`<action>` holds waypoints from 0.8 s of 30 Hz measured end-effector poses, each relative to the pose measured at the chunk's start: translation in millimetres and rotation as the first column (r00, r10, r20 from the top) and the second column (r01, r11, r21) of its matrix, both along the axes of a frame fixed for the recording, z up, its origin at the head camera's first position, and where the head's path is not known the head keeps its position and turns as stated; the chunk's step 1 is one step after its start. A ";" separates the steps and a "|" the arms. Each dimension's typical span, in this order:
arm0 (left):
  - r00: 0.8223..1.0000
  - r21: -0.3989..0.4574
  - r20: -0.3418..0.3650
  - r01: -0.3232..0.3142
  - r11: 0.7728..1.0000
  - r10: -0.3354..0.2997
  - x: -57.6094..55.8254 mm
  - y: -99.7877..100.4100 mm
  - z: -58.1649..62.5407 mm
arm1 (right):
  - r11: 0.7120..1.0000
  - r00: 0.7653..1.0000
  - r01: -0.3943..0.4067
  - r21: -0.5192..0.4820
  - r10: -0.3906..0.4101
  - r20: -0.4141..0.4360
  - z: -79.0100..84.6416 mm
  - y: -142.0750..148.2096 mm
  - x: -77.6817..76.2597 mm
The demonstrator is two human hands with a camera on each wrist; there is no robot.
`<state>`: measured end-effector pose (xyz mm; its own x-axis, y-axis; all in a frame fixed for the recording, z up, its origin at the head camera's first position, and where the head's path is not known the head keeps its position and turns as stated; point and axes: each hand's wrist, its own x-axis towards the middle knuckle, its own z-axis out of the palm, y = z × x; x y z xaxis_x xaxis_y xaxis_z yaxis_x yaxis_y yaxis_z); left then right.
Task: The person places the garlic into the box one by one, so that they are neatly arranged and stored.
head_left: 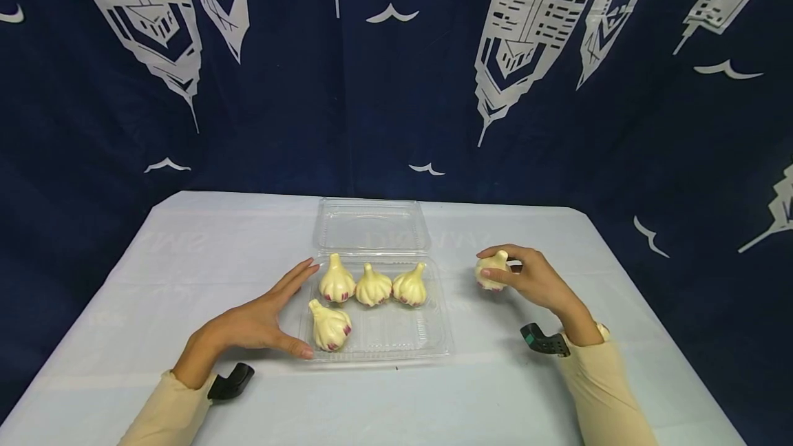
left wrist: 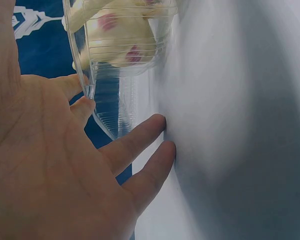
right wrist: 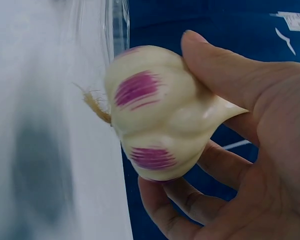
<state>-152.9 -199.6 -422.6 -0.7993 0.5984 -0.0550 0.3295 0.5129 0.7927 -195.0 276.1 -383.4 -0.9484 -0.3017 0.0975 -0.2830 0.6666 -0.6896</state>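
Note:
A garlic bulb [right wrist: 155,110], cream with purple streaks and a tuft of root fibres, is held between the thumb and fingers of my right hand [head_left: 535,281], right of the clear plastic container [head_left: 396,332]. In the head view the bulb looks slightly raised off the table. My left hand [head_left: 254,322] lies along the container's left side with fingers spread, thumb at the near left corner, fingertips by the left rim. Inside, three garlic bulbs [head_left: 374,285] stand in the back row, and another garlic bulb [head_left: 330,325] leans at the front left.
The container's hinged lid [head_left: 372,226] lies folded back behind it, towards the far table edge. A white cloth covers the table [head_left: 297,405]. A dark blue curtain [head_left: 403,102] with white building prints hangs behind. Both wrists carry a black camera mount [head_left: 232,382].

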 end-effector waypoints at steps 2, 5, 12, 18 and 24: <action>1.000 0.003 -0.001 0.003 1.000 -0.003 -0.2 0.4 0.2 | 1.000 1.000 -0.017 -0.005 0.017 -0.023 1.7 -4.7 0.9; 1.000 0.005 -0.005 0.006 1.000 -0.006 -0.1 0.7 0.5 | 0.998 0.997 -0.056 -0.021 0.055 -0.054 5.2 -12.7 3.5; 1.000 0.010 -0.004 0.005 1.000 -0.005 0.3 1.5 -0.6 | 0.992 0.978 -0.129 -0.007 0.126 -0.167 11.9 -30.6 9.0; 1.000 0.020 -0.011 0.015 1.000 -0.014 0.1 2.1 0.1 | 0.990 0.971 -0.142 -0.014 0.136 -0.196 19.0 -46.3 15.2; 1.000 0.020 -0.007 0.016 1.000 -0.016 0.2 1.9 1.0 | 0.986 0.974 -0.148 -0.072 0.133 -0.184 20.4 -62.2 20.9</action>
